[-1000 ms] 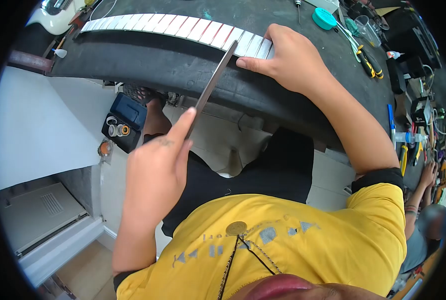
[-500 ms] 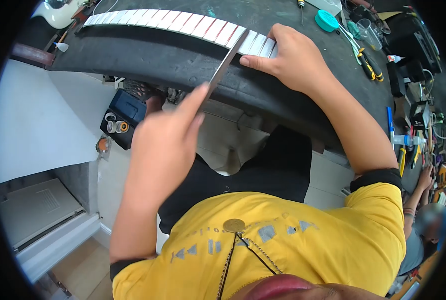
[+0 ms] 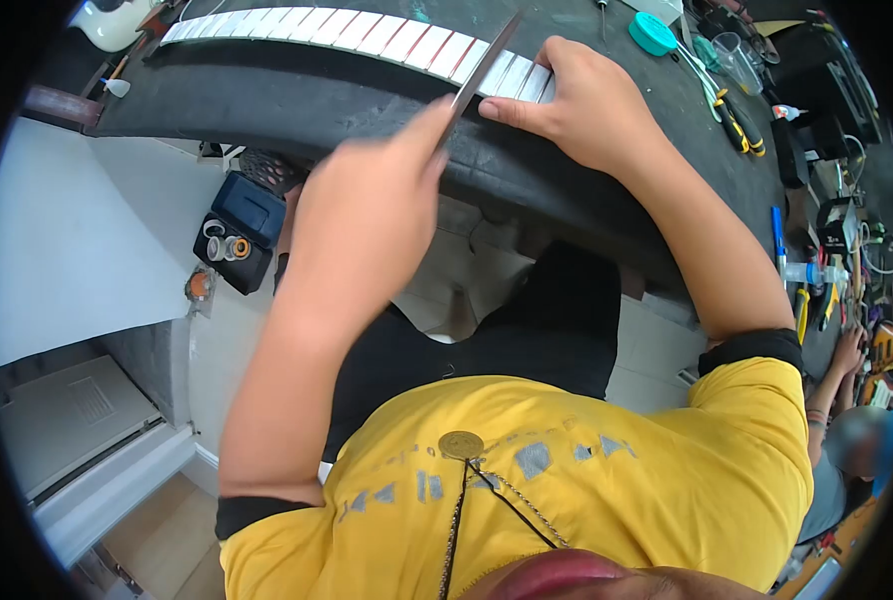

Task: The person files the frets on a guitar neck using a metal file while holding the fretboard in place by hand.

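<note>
My left hand (image 3: 382, 205), blurred by motion, is closed around a slim, tapered metal file (image 3: 485, 72). The file lies slantwise across the fretboard of a guitar neck (image 3: 372, 35), whose surface is covered in silvery-white strips between the frets. My right hand (image 3: 592, 105) grips the neck's right end, thumb on the near edge and fingers over the far side. The file's handle end is hidden inside my left hand.
The neck rests on a dark padded bench (image 3: 267, 95). Yellow-black pliers (image 3: 742, 125), a turquoise round container (image 3: 653, 34) and a clear cup (image 3: 737, 60) lie at right. A black case (image 3: 237, 235) with tape rolls stands below. Another person's hand (image 3: 849, 352) is far right.
My left hand has pushed the file up and to the right, so its tip now reaches past the neck's far edge. My right hand keeps its hold on the neck.
</note>
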Demonstrator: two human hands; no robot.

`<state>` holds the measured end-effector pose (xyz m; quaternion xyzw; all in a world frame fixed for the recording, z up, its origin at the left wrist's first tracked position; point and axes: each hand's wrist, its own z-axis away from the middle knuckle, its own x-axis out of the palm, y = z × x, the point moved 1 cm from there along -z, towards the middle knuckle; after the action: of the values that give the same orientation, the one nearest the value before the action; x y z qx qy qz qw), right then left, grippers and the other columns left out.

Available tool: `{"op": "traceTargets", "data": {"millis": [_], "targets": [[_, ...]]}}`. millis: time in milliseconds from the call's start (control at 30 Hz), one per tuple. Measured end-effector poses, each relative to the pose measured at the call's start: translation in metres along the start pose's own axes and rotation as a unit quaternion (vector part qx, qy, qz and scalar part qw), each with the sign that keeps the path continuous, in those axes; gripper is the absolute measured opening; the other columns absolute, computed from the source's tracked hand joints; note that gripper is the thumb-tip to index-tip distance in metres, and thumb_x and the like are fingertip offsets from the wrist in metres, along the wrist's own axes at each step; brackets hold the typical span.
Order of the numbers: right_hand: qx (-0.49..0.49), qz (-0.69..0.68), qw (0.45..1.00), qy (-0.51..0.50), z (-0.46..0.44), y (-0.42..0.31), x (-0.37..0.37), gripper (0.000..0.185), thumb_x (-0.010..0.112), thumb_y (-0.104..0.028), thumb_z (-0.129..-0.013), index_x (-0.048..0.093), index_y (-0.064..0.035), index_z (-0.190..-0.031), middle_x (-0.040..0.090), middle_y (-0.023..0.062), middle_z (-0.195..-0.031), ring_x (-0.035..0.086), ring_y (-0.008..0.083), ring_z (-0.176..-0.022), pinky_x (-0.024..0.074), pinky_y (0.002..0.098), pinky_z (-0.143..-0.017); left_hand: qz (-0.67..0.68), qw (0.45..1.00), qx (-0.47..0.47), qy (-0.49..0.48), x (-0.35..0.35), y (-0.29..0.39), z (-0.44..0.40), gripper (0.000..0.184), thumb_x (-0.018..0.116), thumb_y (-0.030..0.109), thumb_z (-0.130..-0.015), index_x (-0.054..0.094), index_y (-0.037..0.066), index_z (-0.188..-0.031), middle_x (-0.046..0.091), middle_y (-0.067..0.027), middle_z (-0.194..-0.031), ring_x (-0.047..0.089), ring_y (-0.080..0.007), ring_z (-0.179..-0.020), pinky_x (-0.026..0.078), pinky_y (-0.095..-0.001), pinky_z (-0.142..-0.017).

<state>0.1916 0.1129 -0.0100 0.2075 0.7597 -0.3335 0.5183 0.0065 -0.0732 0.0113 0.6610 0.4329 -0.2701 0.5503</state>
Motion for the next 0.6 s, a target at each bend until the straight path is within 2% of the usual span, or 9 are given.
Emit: {"op": "traceTargets", "data": {"millis": [33,133,200,267,333,433,533,600], "targets": [[-0.002,0.001,1.0,0.003,0.001,0.0,0.0,0.082,0.087,-0.073,-0.088,0.073,0.006,-0.106,0.077,0.0258,-0.108,0.076,0.0446,-0.104,0.0602,0.0515,-0.092,-0.011,1.0,0.002,-0.004,-0.008,-0.001,0.03,0.049,0.074,0.002,-0.104,0.071,0.011,-0.152,0.078,-0.0296,-0.108,0.075,-0.0514,-0.097,0.061,-0.0513,-0.086],[0.012,0.0,1.0,0.005,0.001,0.001,0.003,0.087,0.09,-0.077,-0.085,0.072,0.0044,-0.112,0.077,0.0257,-0.107,0.075,0.0442,-0.105,0.0592,0.0494,-0.092,0.02,1.0,0.0,0.004,-0.019,-0.014,0.086,0.059,0.077,0.002,-0.101,0.067,0.012,-0.158,0.071,-0.0195,-0.077,0.073,-0.0424,-0.075,0.063,-0.0518,-0.077],[0.016,-0.004,1.0,-0.002,0.001,0.0,0.005,0.086,0.09,-0.076,-0.085,0.072,0.0043,-0.112,0.077,0.0256,-0.107,0.076,0.044,-0.105,0.0592,0.0496,-0.092,-0.006,1.0,-0.002,-0.004,-0.019,-0.012,0.087,0.054,0.076,0.005,-0.102,0.069,0.011,-0.155,0.072,-0.0201,-0.079,0.074,-0.0433,-0.076,0.063,-0.0524,-0.078],[0.015,-0.001,1.0,0.0,-0.001,0.0,0.003,0.086,0.09,-0.075,-0.085,0.072,0.0043,-0.112,0.077,0.0256,-0.108,0.076,0.0439,-0.106,0.0592,0.0497,-0.092,-0.064,0.997,0.033,-0.012,-0.016,-0.007,0.044,0.047,0.075,0.007,-0.103,0.071,0.009,-0.15,0.075,-0.0218,-0.084,0.076,-0.0441,-0.079,0.063,-0.0535,-0.079],[0.011,0.005,1.0,-0.003,0.001,0.001,0.003,0.086,0.09,-0.075,-0.085,0.072,0.0043,-0.113,0.077,0.0256,-0.109,0.076,0.0439,-0.106,0.0593,0.0498,-0.093,-0.052,0.998,0.043,0.009,-0.002,0.001,-0.008,0.039,0.072,0.01,-0.105,0.073,0.007,-0.143,0.079,-0.0232,-0.088,0.077,-0.045,-0.083,0.063,-0.0553,-0.08],[0.024,0.004,1.0,-0.018,0.0,-0.002,-0.001,0.087,0.089,-0.076,-0.086,0.072,0.0044,-0.114,0.077,0.0257,-0.11,0.075,0.0437,-0.107,0.0592,0.0499,-0.094,-0.086,0.991,0.092,0.039,0.026,-0.007,-0.068,0.039,0.074,0.008,-0.105,0.076,0.01,-0.143,0.076,-0.0292,-0.095,0.074,-0.0503,-0.091,0.059,-0.0533,-0.079],[0.004,0.019,1.0,0.003,0.001,0.004,0.003,0.088,0.089,-0.076,-0.086,0.072,0.0049,-0.115,0.077,0.026,-0.111,0.075,0.0438,-0.108,0.0588,0.0501,-0.095,-0.051,0.997,0.046,0.036,0.02,-0.003,-0.042,0.041,0.074,0.008,-0.105,0.075,0.011,-0.146,0.078,-0.029,-0.098,0.075,-0.0491,-0.092,0.06,-0.0526,-0.08],[0.002,0.013,1.0,0.005,0.0,0.004,0.004,0.088,0.089,-0.076,-0.086,0.072,0.0052,-0.116,0.077,0.026,-0.112,0.075,0.044,-0.109,0.0587,0.05,-0.096,-0.053,0.999,0.011,0.004,0.0,0.003,0.011,0.045,0.075,0.009,-0.103,0.072,0.009,-0.148,0.077,-0.0214,-0.085,0.078,-0.0413,-0.081,0.061,-0.0523,-0.074]]}}
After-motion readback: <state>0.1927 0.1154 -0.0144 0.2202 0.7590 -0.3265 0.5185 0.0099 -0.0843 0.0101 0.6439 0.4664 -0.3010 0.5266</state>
